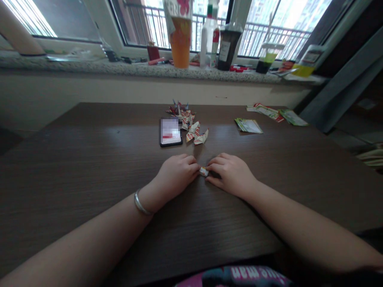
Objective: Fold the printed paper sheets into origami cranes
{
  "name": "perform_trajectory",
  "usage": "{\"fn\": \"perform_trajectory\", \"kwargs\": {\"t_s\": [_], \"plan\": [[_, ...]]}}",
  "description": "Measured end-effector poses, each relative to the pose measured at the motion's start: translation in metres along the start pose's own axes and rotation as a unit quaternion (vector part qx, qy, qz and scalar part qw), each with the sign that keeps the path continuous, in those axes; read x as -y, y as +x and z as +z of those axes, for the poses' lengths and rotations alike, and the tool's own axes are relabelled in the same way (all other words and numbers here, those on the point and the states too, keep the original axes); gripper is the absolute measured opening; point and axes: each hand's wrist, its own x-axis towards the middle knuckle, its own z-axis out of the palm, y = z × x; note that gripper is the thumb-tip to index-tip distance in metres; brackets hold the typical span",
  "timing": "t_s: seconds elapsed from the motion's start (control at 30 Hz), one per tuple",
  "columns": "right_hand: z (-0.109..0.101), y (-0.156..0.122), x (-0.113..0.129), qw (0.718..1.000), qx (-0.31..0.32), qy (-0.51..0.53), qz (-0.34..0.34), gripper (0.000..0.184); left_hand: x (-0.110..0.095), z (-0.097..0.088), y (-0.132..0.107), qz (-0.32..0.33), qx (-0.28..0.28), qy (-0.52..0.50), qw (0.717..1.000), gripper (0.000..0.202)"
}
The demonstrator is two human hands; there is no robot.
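Note:
A small folded piece of printed paper (204, 172) lies low over the table, between the fingertips of both hands. My left hand (178, 174), with a silver bangle at its wrist, is closed and pinches the paper's left end. From the other side, my right hand (232, 173) has its thumb and finger on the paper's right end. Just beyond the hands are several folded paper shapes (193, 131) with red and white print, standing in a loose row. Behind them sits a cluster of darker, pointed folded pieces (178, 107).
A phone (170, 132) with a lit screen lies left of the folded shapes on the brown table (74, 159). Flat green-and-white packets (249, 126) and more wrappers (269, 112) lie at the back right. An orange drink cup (180, 42) and bottles line the windowsill (119, 68).

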Motion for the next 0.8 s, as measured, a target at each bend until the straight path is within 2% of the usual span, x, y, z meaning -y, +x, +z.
{"fn": "perform_trajectory", "kwargs": {"t_s": [0.27,0.63,0.8], "plan": [[0.0012,0.0013,0.0045,0.999,-0.018,0.042,0.014,0.015,-0.0065,-0.0056,-0.0032,0.006,0.014,0.031,0.999,0.018],[0.003,0.0033,0.0002,0.995,-0.038,0.093,0.007,0.012,-0.0107,-0.0092,-0.0033,0.008,-0.019,0.046,0.999,0.018],[0.0082,0.0045,-0.0026,0.99,-0.072,0.116,0.043,0.005,-0.0102,-0.0074,-0.0037,0.011,-0.024,0.04,0.999,0.017]]}}
